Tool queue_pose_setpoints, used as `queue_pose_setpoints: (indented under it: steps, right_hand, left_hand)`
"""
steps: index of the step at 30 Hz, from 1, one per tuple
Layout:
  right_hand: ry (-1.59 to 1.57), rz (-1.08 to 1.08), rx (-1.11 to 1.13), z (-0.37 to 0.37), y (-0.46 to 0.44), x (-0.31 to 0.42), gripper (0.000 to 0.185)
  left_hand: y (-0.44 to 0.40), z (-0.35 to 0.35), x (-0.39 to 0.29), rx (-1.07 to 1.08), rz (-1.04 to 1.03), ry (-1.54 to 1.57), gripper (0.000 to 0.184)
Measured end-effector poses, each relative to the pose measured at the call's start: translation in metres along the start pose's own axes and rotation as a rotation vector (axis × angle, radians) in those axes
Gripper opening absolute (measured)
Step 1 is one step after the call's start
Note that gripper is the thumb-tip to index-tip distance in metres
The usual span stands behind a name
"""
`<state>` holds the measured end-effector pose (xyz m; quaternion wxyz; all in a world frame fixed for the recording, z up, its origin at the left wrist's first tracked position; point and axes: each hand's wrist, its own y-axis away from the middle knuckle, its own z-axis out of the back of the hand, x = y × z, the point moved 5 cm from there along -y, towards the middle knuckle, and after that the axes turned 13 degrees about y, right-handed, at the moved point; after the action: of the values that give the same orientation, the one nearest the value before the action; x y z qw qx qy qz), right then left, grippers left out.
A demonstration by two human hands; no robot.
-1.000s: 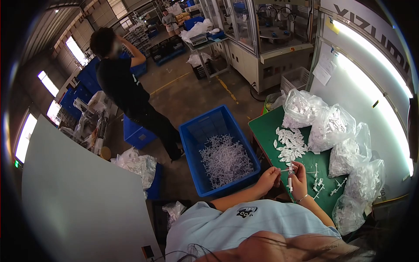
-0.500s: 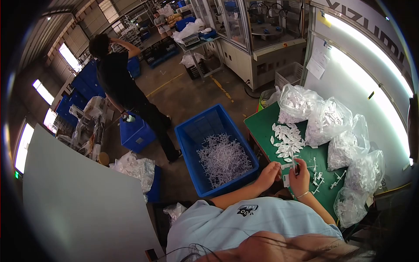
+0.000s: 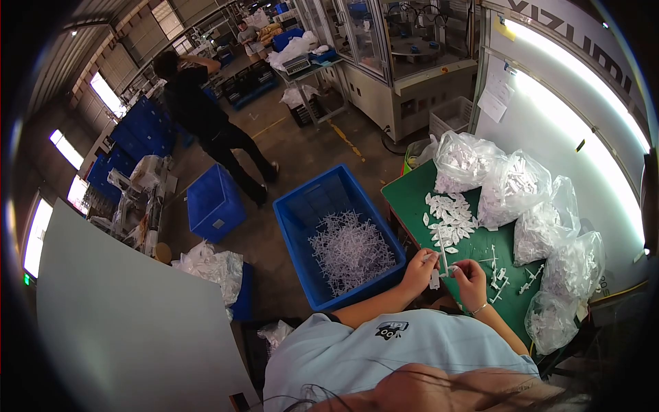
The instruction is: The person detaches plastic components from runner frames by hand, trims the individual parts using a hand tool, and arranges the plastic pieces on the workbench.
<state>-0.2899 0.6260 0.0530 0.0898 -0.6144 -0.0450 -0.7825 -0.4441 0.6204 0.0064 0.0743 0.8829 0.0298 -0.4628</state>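
Observation:
Over the near edge of the green table, my left hand (image 3: 420, 272) is closed on a white plastic sprue (image 3: 443, 253) with small parts attached. My right hand (image 3: 471, 281), with a band at the wrist, pinches the right side of the same piece. The exact finger contact is too small to make out. Beyond my hands lies a spread of flat white plastic pieces (image 3: 453, 217). Right of my right hand are several loose white sprues (image 3: 499, 278).
The green table (image 3: 410, 199) bears several clear bags of white parts (image 3: 516, 189) along its far and right sides. Left of it stands a blue bin (image 3: 288, 240) holding a heap of thin white sprues (image 3: 351, 253). A person in dark clothes (image 3: 199, 103) stands beyond a smaller blue bin (image 3: 214, 206).
My hands have moved slightly apart, and the sprue is now upright between them. The person in dark clothes has moved away, farther from the smaller blue bin.

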Motion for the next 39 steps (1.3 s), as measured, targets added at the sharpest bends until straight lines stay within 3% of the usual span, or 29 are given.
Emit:
queue_pose_setpoints:
  steps: [5, 8, 10, 16, 20, 22, 23, 27, 28, 36, 39]
  right_hand:
    - [-0.021, -0.141, 0.080, 0.000, 0.002, -0.001, 0.006]
    - [-0.039, -0.193, 0.073, 0.001, 0.001, -0.006, 0.005]
    - [0.059, -0.045, -0.017, 0.005, 0.000, -0.003, 0.006]
    - [0.244, 0.068, -0.046, 0.007, 0.005, 0.010, 0.005]
    - [0.156, 0.064, 0.000, 0.006, 0.007, 0.031, 0.006]
    - [-0.166, -0.053, 0.009, 0.007, 0.004, 0.027, 0.016]
    - [-0.154, -0.077, 0.044, 0.005, 0.002, 0.021, 0.023]
    - [0.097, -0.107, 0.243, -0.006, 0.001, 0.009, 0.020]
    - [0.245, 0.004, 0.230, -0.008, -0.002, 0.002, 0.019]
    - [0.068, -0.004, 0.188, -0.006, -0.005, 0.037, 0.018]
    - [0.136, 0.032, 0.192, -0.005, -0.003, 0.052, 0.021]
  left_hand:
    - [0.003, -0.011, -0.001, 0.108, 0.041, -0.004, 0.018]
    - [0.007, -0.014, -0.005, 0.064, 0.112, 0.084, 0.021]
    - [0.008, -0.017, -0.003, 0.032, 0.110, 0.099, 0.023]
    - [0.007, -0.012, 0.003, -0.077, 0.080, 0.025, 0.029]
    - [0.009, -0.015, -0.013, -0.083, 0.030, -0.062, 0.032]
    - [0.005, -0.016, -0.017, -0.101, -0.012, -0.063, 0.032]
    - [0.004, -0.015, -0.019, -0.118, 0.013, -0.004, 0.032]
    - [-0.002, -0.020, -0.027, -0.072, 0.015, 0.107, 0.029]
    - [-0.001, -0.023, -0.025, -0.040, -0.026, 0.100, 0.028]
    - [0.010, -0.045, -0.034, 0.045, 0.103, 0.100, 0.033]
    - [0.012, -0.051, -0.036, 0.034, 0.164, 0.123, 0.035]
